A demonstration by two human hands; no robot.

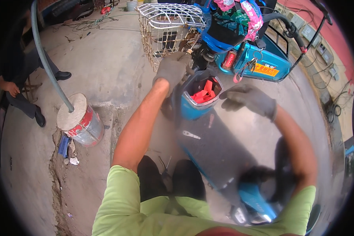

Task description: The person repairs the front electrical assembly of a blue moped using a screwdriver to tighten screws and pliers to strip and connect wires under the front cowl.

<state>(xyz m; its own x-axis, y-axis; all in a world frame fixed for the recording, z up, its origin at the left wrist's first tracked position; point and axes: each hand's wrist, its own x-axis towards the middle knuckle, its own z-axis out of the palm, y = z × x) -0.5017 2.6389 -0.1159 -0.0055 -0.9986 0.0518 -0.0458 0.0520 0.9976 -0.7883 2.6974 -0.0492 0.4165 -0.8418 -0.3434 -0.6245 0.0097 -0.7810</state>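
My left hand [173, 69], in a grey glove, has its fingers closed at the steering column beside a rusty wire basket [155, 43]; what they grip is unclear. Below it, an open front compartment [190, 108] on a blue scooter holds red strips [203, 93]. My right hand [247, 100], also gloved, is just right of the compartment with fingers apart and slightly bent. The scooter's dark footboard [208, 145] runs down toward me. Above, a blue body panel [279, 63] with a red spring and hanging keys or tools sits below a pink-and-green patterned cover [251, 17].
At the left stands a pole [47, 63] in a concrete-filled drum [80, 129], with blue debris [64, 145] beside it. Another person's legs and hand [17, 94] are at the far left. Cables and grey boxes [326, 55] line the right edge. Cracks run along the concrete ground [27, 157].
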